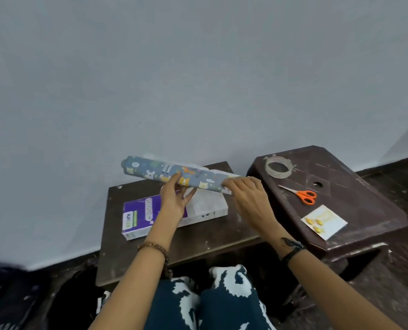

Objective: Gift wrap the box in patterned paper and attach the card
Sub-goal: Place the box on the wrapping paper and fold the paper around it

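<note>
Patterned trouser knees (212,303) fill the bottom of the view, just nearer than the purple-and-white box (174,214), which lies flat on the dark low table (117,253). Above the box, the left hand (174,198) supports the roll of blue animal-print wrapping paper (174,175) from below, fingers loosely extended against it and not clamped. Right of that, the right hand (246,194) grips the roll's end with curled fingers, the roll held in the air over the box's far edge. Further right of the box, on the brown plastic stool (365,198), sit a tape roll (278,166), orange-handled scissors (301,194) and the card (324,221). Judging by this, unrolling comes next: it would go best with the loose edge found first, the box lifted aside, and the paper spread pattern-down with enough length to wrap fully round.
</note>
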{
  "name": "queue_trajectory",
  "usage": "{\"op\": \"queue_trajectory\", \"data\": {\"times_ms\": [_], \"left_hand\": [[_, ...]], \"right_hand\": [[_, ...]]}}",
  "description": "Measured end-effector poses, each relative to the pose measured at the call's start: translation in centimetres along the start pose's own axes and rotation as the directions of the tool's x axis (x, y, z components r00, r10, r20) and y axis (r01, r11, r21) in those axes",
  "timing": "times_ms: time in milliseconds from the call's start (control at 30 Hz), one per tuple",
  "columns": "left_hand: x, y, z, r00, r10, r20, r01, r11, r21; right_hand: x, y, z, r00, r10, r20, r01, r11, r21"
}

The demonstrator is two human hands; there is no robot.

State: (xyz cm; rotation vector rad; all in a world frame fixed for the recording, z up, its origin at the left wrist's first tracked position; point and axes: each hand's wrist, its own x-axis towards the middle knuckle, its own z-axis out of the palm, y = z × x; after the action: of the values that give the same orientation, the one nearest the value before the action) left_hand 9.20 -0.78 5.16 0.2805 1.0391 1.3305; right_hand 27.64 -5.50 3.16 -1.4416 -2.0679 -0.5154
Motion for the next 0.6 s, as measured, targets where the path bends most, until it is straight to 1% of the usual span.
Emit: {"op": "queue_trajectory", "data": {"times_ms": [100, 167, 233, 300, 333, 367, 400, 433, 467, 500, 533, 567, 600], "left_hand": [[1.4, 1.9, -2.1, 0.998, -0.003, -0.059, 0.002, 1.000, -0.019], [2.7, 2.9, -3.4, 0.997, -0.003, -0.078, -0.001, 0.999, -0.053], [3.9, 3.6, -4.4, 0.995, 0.006, -0.098, -0.016, 0.995, -0.102], [5.4, 3.8, -5.1, 0.995, 0.013, -0.103, -0.028, 0.989, -0.145], [6.1, 3.6, -5.4, 0.995, 0.026, -0.095, -0.038, 0.992, -0.123], [6.7, 3.4, -5.5, 0.995, 0.052, -0.083, -0.057, 0.997, -0.058], [7.2, 3.1, -5.7, 0.993, 0.090, -0.079, -0.083, 0.993, 0.080], [7.7, 2.7, -6.0, 0.990, 0.129, -0.057, -0.108, 0.952, 0.286], [8.0, 2.4, -6.3, 0.983, 0.184, -0.012, -0.150, 0.836, 0.528], [8.3, 2.1, -6.7, 0.971, 0.232, 0.064, -0.200, 0.630, 0.751], [8.7, 1.8, -7.1, 0.959, 0.234, 0.159, -0.238, 0.363, 0.901], [9.0, 1.6, -7.7, 0.953, 0.181, 0.241, -0.260, 0.092, 0.961], [9.2, 1.4, -8.2, 0.952, 0.096, 0.290, -0.275, -0.139, 0.951]], "right_hand": [[2.7, -1.6, 2.8, 0.981, 0.109, 0.158, -0.118, 0.992, 0.050], [4.2, -1.9, 4.6, 0.941, 0.106, 0.320, -0.154, 0.980, 0.127], [5.7, -1.9, 6.1, 0.878, 0.071, 0.473, -0.181, 0.965, 0.190], [6.9, -1.8, 7.5, 0.854, 0.072, 0.515, -0.192, 0.964, 0.182], [7.4, -1.7, 8.1, 0.859, 0.085, 0.505, -0.188, 0.970, 0.157], [7.8, -1.6, 8.8, 0.868, 0.103, 0.486, -0.184, 0.975, 0.122], [8.2, -1.4, 9.4, 0.878, 0.125, 0.461, -0.187, 0.978, 0.091], [8.5, -1.2, 10.1, 0.883, 0.149, 0.444, -0.204, 0.976, 0.078], [8.8, -1.1, 10.8, 0.882, 0.175, 0.438, -0.230, 0.970, 0.076], [9.0, -1.0, 11.3, 0.876, 0.198, 0.440, -0.255, 0.964, 0.074], [9.2, -0.9, 11.8, 0.870, 0.209, 0.447, -0.266, 0.962, 0.067], [9.3, -0.9, 12.3, 0.862, 0.207, 0.464, -0.262, 0.963, 0.057], [9.5, -0.9, 12.7, 0.847, 0.195, 0.494, -0.253, 0.966, 0.053]]}}
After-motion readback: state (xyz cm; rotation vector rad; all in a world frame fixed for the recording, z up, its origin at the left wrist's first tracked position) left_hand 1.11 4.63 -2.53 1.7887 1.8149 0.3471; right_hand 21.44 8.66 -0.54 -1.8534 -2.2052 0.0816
